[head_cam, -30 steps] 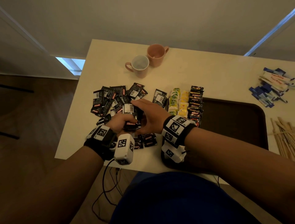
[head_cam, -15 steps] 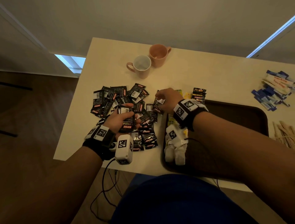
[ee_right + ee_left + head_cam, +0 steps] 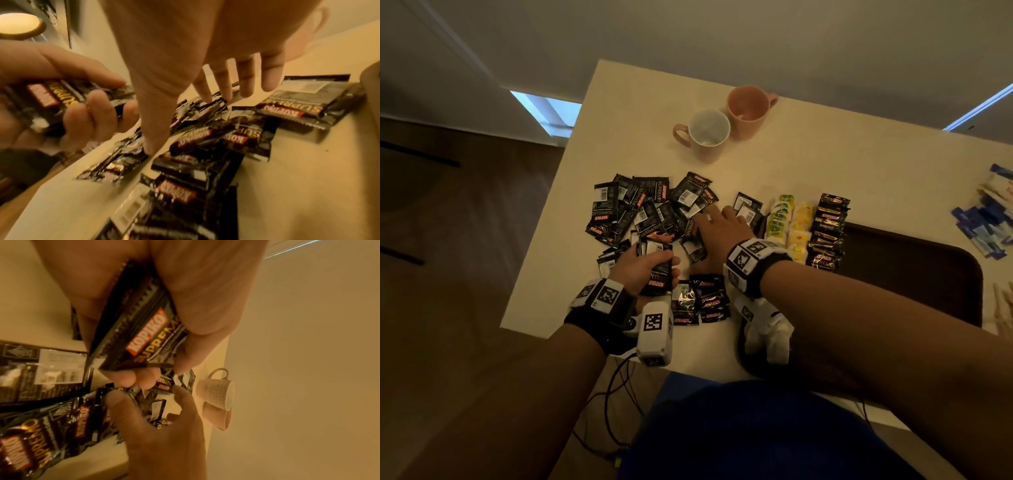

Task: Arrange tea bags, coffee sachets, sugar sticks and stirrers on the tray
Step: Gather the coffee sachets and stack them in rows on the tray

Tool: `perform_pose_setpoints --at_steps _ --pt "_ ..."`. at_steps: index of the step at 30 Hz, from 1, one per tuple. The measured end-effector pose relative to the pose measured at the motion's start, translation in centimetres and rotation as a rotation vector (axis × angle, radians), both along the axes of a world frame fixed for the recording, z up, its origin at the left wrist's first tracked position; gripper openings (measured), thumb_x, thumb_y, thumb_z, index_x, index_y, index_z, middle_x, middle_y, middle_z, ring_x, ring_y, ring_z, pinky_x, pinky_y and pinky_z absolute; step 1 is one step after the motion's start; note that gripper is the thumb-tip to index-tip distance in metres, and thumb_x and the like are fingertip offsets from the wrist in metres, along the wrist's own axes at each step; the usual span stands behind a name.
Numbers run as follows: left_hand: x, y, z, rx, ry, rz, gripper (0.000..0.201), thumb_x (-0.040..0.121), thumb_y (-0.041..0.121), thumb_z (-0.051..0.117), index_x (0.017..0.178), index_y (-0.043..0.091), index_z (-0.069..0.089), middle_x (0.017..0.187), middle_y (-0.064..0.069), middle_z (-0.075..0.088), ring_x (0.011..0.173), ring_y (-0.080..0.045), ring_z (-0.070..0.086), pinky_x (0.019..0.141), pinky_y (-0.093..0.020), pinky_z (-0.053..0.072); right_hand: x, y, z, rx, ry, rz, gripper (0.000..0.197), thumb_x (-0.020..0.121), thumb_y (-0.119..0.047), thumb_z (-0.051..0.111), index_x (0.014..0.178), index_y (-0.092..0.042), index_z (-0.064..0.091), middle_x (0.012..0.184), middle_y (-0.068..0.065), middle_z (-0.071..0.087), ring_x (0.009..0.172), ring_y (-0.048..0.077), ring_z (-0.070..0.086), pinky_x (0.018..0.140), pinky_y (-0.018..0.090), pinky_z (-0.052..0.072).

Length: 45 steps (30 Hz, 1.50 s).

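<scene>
My left hand (image 3: 645, 265) grips a small stack of black Kopiko coffee sachets (image 3: 144, 337), held upright above the table's near left. A loose pile of coffee sachets (image 3: 647, 212) lies on the table beyond it. My right hand (image 3: 717, 228) reaches over the pile with straight, spread fingers (image 3: 224, 84), whose tips touch sachets. A dark brown tray (image 3: 914, 267) sits to the right. Along its left side run rows of green tea bags (image 3: 779, 217), yellow tea bags (image 3: 801, 231) and coffee sachets (image 3: 828, 233).
Two pink mugs (image 3: 709, 135) (image 3: 748, 109) stand at the table's (image 3: 825, 154) far side. Blue and white sugar sticks (image 3: 986, 219) lie at the far right, with wooden stirrers (image 3: 1005, 308) nearer me. A few more sachets (image 3: 702, 301) lie by the near table edge.
My right hand went from the stack in my left hand to a sachet near the tray, then back left over the pile with fingers spread. The left hand keeps its stack.
</scene>
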<state>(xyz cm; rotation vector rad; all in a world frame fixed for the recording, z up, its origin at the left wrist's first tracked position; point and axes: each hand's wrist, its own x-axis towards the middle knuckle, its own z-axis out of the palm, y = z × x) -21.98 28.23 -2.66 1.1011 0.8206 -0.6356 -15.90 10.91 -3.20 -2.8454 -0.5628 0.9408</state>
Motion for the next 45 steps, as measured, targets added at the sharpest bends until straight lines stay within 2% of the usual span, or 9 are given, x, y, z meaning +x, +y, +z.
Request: perform_pose_setpoints --at_steps 5,9,14,16,20,24,31,37,45 --pt "-0.5 0.3 -0.3 -0.023 -0.010 0.017 0.021 0.094 0.002 0.058 0.107 0.018 0.062 0.086 -0.017 0.066 0.064 -0.025 0.064 0.057 -0.035 0.054 3.6 0.8 0.5 0.151 -0.121 -0.090 0.060 0.090 -0.044 0.059 0.138 -0.014 0.040 0.144 0.008 0.039 0.130 0.030 0.037 0.105 0.046 0.039" --pt "-0.7 0.5 -0.4 -0.031 -0.010 0.047 0.021 0.094 0.002 0.058 0.106 0.018 0.063 0.087 -0.018 0.065 0.064 -0.026 0.063 0.055 -0.034 0.053 5.5 2.4 0.0 0.052 -0.094 0.112 0.091 0.076 -0.056 0.072 0.148 -0.022 0.028 0.155 0.005 0.023 0.140 0.034 0.023 0.108 0.053 0.033" --pt "-0.8 1.0 -0.5 -0.061 -0.032 0.085 0.020 0.094 0.001 0.057 0.106 0.017 0.062 0.085 -0.018 0.064 0.064 -0.027 0.063 0.056 -0.035 0.053 6.5 3.3 -1.4 -0.080 0.027 0.120 0.130 0.049 -0.073 0.080 0.151 -0.030 0.013 0.157 0.007 0.012 0.140 0.043 0.014 0.104 0.065 0.028" --pt "-0.8 1.2 -0.7 -0.064 -0.038 0.087 0.021 0.095 0.001 0.056 0.108 0.016 0.061 0.085 -0.018 0.063 0.064 -0.026 0.063 0.056 -0.036 0.054 6.5 3.3 -1.6 -0.105 0.029 0.110 0.125 0.051 -0.068 0.082 0.150 -0.028 0.017 0.154 0.009 0.015 0.138 0.044 0.017 0.103 0.064 0.030" --pt "-0.9 1.3 -0.9 -0.070 -0.029 0.092 0.021 0.094 0.001 0.057 0.108 0.017 0.062 0.085 -0.018 0.064 0.064 -0.026 0.063 0.056 -0.036 0.054 6.2 3.2 -1.8 -0.114 -0.069 0.098 0.083 0.076 -0.036 0.075 0.144 -0.023 0.029 0.146 0.013 0.025 0.131 0.042 0.026 0.099 0.057 0.035" --pt "-0.8 1.1 -0.9 -0.060 -0.033 0.090 0.022 0.094 0.000 0.056 0.106 0.018 0.062 0.084 -0.018 0.064 0.064 -0.026 0.064 0.056 -0.036 0.053 6.4 2.8 -1.9 -0.110 -0.116 0.086 0.057 0.079 -0.029 0.069 0.130 -0.019 0.044 0.133 0.010 0.037 0.124 0.037 0.034 0.095 0.052 0.037" --pt "-0.5 0.9 -0.5 -0.055 -0.063 0.071 0.024 0.095 0.001 0.056 0.113 0.016 0.061 0.085 -0.017 0.064 0.064 -0.025 0.063 0.057 -0.036 0.054 6.8 2.6 -2.2 -0.115 -0.122 0.154 0.077 0.074 -0.049 0.075 0.133 -0.015 0.040 0.134 0.008 0.039 0.125 0.034 0.037 0.098 0.053 0.035" --pt "-0.7 1.1 -0.4 -0.047 -0.076 0.082 0.025 0.094 0.000 0.056 0.114 0.015 0.060 0.084 -0.017 0.064 0.066 -0.026 0.063 0.057 -0.036 0.054 6.9 3.0 -2.3 -0.134 -0.119 0.200 0.075 0.068 -0.040 0.082 0.127 -0.011 0.046 0.129 0.010 0.042 0.121 0.033 0.039 0.096 0.049 0.038" --pt "-1.0 1.3 -0.3 -0.060 -0.081 0.099 0.023 0.094 0.000 0.055 0.110 0.016 0.060 0.081 -0.017 0.063 0.063 -0.025 0.063 0.056 -0.035 0.054 7.7 3.2 -1.9 -0.041 -0.028 0.089 0.081 0.066 -0.029 0.085 0.127 -0.007 0.038 0.122 0.012 0.047 0.113 0.033 0.047 0.084 0.043 0.041"
